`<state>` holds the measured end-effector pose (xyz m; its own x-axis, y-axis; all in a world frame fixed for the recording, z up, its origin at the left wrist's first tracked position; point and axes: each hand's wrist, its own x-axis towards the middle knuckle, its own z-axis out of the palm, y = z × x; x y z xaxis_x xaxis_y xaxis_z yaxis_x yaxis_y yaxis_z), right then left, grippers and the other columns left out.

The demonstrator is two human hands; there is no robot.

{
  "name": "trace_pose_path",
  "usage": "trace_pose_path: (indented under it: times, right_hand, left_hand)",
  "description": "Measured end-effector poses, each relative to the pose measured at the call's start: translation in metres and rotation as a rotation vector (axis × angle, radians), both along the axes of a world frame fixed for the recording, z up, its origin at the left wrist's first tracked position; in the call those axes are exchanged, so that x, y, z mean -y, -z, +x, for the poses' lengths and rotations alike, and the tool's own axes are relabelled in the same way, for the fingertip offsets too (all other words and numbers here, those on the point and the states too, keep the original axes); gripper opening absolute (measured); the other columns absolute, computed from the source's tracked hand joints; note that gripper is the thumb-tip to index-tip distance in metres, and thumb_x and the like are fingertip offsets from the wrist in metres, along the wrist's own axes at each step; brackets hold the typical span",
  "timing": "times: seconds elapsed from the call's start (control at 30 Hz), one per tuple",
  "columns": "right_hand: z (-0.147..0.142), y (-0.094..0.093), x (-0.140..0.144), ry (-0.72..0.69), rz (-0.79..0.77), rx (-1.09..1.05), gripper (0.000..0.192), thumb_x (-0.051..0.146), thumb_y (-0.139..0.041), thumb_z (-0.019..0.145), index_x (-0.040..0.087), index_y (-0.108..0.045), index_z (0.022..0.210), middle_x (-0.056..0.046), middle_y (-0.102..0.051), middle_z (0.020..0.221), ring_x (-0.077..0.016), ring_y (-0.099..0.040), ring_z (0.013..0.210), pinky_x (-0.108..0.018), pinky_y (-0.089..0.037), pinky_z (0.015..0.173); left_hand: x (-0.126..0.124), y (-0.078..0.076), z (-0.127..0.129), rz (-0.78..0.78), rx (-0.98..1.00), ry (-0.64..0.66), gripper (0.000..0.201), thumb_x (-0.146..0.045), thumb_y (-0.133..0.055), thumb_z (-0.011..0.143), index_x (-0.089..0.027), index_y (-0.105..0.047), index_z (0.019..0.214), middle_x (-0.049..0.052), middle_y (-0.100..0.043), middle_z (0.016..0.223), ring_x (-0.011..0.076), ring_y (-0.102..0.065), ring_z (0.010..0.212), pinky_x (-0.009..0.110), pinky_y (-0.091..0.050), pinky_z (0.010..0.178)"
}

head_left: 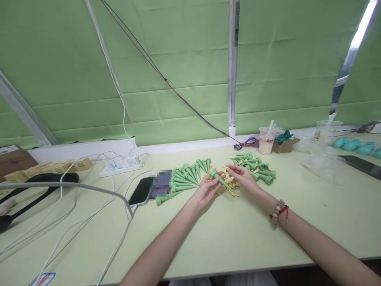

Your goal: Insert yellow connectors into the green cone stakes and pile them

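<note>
**Two hands at a heap of green cones on a pale green table**

A green padded wall (166, 59) fills the back, crossed by a white post (233, 67) and a red-and-blue wire (178, 95). Below it runs the long table (238, 234), pale green, with a white ledge at its far edge.

On the left of the table lie a brown box (13, 161), a black strap (35, 186), a white power strip (120, 165) with white cables (89, 222) trailing toward the near edge, and a phone (141, 191). On the right sit clear plastic bags (323, 163), a dark tablet (361, 166), teal pieces (354, 146), two plastic cups (266, 140) and a small carton (285, 145).

Mid-table, one row of green cones (184, 178) lies fanned out left of the hands, and a looser heap of cones (256, 167) lies right of them, with small yellow parts (230, 186) between.

Both forearms reach in from the near edge. The left hand (206, 190) is palm up, fingers curled round a single cone (218, 178), held just above the yellow parts. The right hand (242, 174), with a bead bracelet (278, 211) at the wrist, has its fingers loosely bent, the tips meeting at the cone's wide end; whether it holds a yellow part cannot be told.
</note>
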<state>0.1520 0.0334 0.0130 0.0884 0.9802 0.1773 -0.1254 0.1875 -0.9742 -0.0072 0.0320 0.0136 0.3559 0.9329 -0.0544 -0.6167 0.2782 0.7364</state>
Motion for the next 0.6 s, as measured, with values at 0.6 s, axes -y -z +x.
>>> trace_pose_path:
  times: [0.6]
  right_hand:
    - [0.000, -0.012, 0.008, -0.098, 0.001, -0.032, 0.043, 0.051, -0.075, 0.054, 0.017, -0.070, 0.081, -0.003, -0.065, 0.073, -0.0087, -0.051, 0.055, -0.021, -0.041, 0.047]
  left_hand:
    - [-0.003, -0.008, -0.009, 0.201, -0.300, -0.127, 0.060, -0.051, -0.075, 0.056, -0.017, -0.054, 0.101, -0.006, -0.055, 0.054, 0.0004, -0.032, 0.032, 0.013, -0.015, 0.030]
